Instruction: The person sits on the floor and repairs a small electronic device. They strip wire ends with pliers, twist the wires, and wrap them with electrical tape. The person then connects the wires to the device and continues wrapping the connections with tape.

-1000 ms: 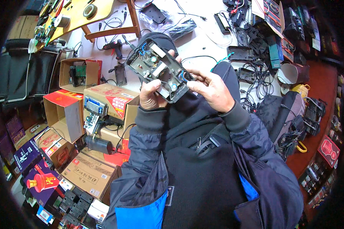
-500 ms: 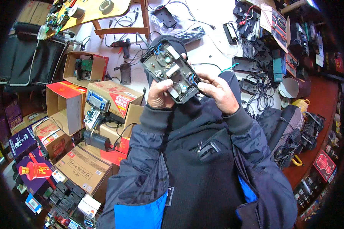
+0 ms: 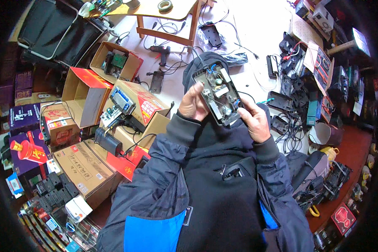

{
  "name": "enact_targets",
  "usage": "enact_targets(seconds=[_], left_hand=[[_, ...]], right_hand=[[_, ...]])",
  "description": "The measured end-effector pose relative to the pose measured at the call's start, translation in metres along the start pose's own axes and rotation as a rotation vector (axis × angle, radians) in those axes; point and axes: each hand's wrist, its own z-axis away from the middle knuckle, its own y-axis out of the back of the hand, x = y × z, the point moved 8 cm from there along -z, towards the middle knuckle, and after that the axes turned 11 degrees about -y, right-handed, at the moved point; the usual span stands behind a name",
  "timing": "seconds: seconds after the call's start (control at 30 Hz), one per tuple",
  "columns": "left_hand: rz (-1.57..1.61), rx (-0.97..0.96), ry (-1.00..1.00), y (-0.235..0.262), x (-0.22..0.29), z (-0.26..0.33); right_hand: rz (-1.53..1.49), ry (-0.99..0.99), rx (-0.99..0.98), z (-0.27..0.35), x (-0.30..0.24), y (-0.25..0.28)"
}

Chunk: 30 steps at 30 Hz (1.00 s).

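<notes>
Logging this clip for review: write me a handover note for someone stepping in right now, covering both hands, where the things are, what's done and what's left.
Left hand: grips the left edge of the opened power adapter, thumb on its circuit board.
Right hand: holds the adapter's lower right end.
Adapter: held up in front of the chest, over the floor; cover off, board and components exposed, dark cable leading off its top end.
Around: open cardboard boxes of parts at the left, black adapters and cables on the floor at the right.
Done: casing is open.
Left: no tool in either hand; the board sits in its casing.
</notes>
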Motion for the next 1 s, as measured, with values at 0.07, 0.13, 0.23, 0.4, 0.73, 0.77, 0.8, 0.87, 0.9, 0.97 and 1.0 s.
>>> enact_targets(seconds=[0.07,0.13,0.23,0.4,0.73,0.77,0.8,0.87,0.9,0.97,1.0], left_hand=[[-0.1,0.059,-0.032,0.004,0.01,-0.006],[-0.183,0.127,-0.026,0.009,0.019,-0.014],[-0.502,0.184,-0.066,0.014,0.032,-0.021],[-0.477,0.228,-0.109,0.02,0.034,-0.018],[-0.455,0.219,-0.119,0.022,0.031,-0.018],[-0.329,0.168,-0.103,0.014,0.026,-0.016],[-0.209,0.134,-0.093,0.006,0.021,-0.013],[-0.167,0.171,-0.098,-0.003,0.015,-0.008],[-0.124,0.032,-0.08,-0.02,0.01,-0.012],[0.027,-0.115,-0.09,-0.044,0.004,-0.02],[0.037,-0.115,-0.088,-0.046,0.005,-0.028]], right_hand=[[0.04,-0.021,0.003,0.009,-0.004,0.009],[0.062,-0.044,-0.012,0.017,-0.006,0.013],[0.102,-0.072,-0.02,0.022,-0.009,0.013],[0.135,-0.029,-0.037,0.025,-0.016,0.008],[0.008,-0.038,-0.05,0.025,-0.012,0.004],[-0.018,-0.027,-0.057,0.024,-0.014,0.002],[-0.043,-0.04,-0.055,0.022,-0.015,-0.001],[-0.096,0.006,-0.093,0.019,-0.025,-0.009],[-0.159,0.021,-0.113,0.015,-0.03,-0.013],[-0.169,0.049,-0.097,0.005,-0.037,-0.021],[-0.194,0.062,-0.08,-0.001,-0.04,-0.023]])
